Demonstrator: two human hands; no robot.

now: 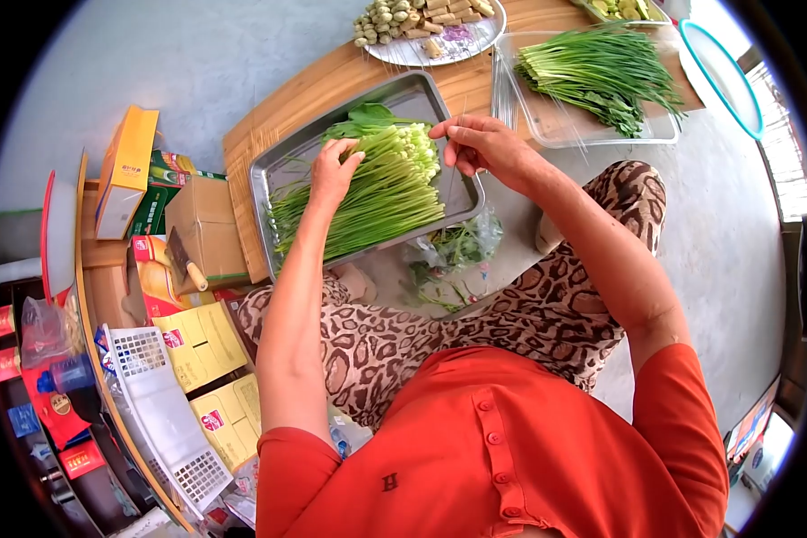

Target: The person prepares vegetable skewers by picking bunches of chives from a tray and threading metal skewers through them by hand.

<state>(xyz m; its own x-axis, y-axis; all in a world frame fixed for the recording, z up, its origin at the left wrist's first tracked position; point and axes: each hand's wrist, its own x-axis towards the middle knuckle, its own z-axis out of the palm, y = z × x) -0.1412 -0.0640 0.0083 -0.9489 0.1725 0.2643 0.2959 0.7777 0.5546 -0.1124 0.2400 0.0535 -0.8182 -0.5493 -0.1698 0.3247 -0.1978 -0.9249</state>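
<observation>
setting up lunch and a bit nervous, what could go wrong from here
The tray seems to stick out past the table edge, so if the left hand pressed hard on the stalks near that side, it might tip. The knife by the box could be knocked down. Some greens overhang the clear tray and may drop off.

From your head, the wide-angle camera is facing forward and down, looking from close above your red shirt (421,430) toward the wooden table (332,81).
</observation>
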